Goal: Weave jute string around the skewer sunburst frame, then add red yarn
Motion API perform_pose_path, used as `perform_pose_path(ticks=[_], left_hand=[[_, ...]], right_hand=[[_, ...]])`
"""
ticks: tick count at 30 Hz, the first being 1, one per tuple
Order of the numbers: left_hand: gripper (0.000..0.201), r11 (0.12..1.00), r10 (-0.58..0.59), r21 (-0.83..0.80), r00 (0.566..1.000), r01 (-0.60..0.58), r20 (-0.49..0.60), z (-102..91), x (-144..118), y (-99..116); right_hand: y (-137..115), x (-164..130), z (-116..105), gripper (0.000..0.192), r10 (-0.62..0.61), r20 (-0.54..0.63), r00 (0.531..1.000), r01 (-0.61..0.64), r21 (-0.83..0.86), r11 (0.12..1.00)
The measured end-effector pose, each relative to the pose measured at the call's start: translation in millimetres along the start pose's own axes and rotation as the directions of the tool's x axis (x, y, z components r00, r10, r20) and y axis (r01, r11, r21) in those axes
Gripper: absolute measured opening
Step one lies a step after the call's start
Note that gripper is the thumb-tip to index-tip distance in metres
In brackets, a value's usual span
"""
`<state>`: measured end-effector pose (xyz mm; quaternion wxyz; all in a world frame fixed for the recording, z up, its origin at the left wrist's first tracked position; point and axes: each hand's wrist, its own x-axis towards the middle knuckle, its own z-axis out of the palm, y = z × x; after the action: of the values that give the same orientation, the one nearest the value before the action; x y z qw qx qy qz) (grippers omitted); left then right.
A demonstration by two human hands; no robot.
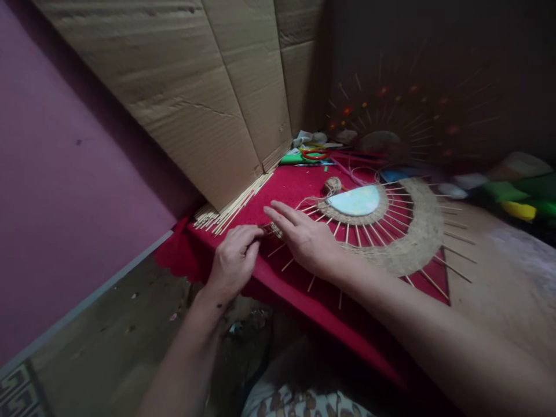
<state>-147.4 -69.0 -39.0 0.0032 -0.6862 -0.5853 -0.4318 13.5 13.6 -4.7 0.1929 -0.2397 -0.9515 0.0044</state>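
A round wall piece (403,231) lies on the red-covered table (299,185): a small mirror (356,201) in the middle, a ring of jute twine around it, thin wooden sticks radiating out, and a wider woven jute band across them. My right hand (304,237) lies flat on its left side, fingers spread over the sticks. My left hand (234,260) is at the table's front edge beside it, its fingers pinched on the end of the jute twine (269,229). A small ball of twine (332,185) sits above the mirror.
A bundle of loose sticks (232,208) lies at the table's left corner under leaning cardboard sheets (208,87). Red-handled scissors (315,154), markers and small items crowd the back. A second sunburst piece (399,121) stands against the dark wall. Blurred green and yellow items (516,200) lie right.
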Motion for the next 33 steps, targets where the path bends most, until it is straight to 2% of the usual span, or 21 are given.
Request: perform_pose_path(ticks=[3,5,7,12,19,27,33], left_hand=[[0.018,0.996,-0.06,-0.072,0.997,0.057,-0.048,-2.4,1.3,1.0],[0.015,0.995,-0.091,-0.057,0.989,0.085,-0.117,-5.0,4.3,-0.6],[0.014,0.994,-0.099,0.03,0.985,0.104,-0.14,-6.8,8.7,-4.9],[0.012,0.973,-0.124,0.202,0.991,0.11,0.058,-3.1,21.9,-17.1],[0.013,0.964,-0.109,0.258,0.974,0.056,0.199,3.5,38.0,-17.4],[0.012,0.962,-0.097,0.265,0.988,0.063,0.117,8.1,35.0,-18.6],[0.013,0.967,-0.089,0.246,0.991,0.062,0.101,9.5,33.9,-22.0]], right_hand=[[2.9,4.2,2.9,0.026,-0.023,0.099,0.995,0.031,-0.072,0.997],[3.7,4.1,3.9,0.019,-0.011,0.097,0.995,0.021,-0.104,0.994],[4.0,2.4,3.7,0.017,0.001,0.059,0.998,0.006,-0.12,0.993],[5.1,-3.2,-0.1,0.018,0.023,0.003,1.0,-0.022,-0.123,0.992],[9.8,-5.9,-5.4,0.021,0.13,0.002,0.992,-0.13,-0.04,0.991],[12.0,-9.7,-25.4,0.02,0.08,0.112,0.991,-0.076,-0.041,0.996],[11.8,-33.1,-35.3,0.019,0.057,0.188,0.981,-0.034,-0.124,0.992]])
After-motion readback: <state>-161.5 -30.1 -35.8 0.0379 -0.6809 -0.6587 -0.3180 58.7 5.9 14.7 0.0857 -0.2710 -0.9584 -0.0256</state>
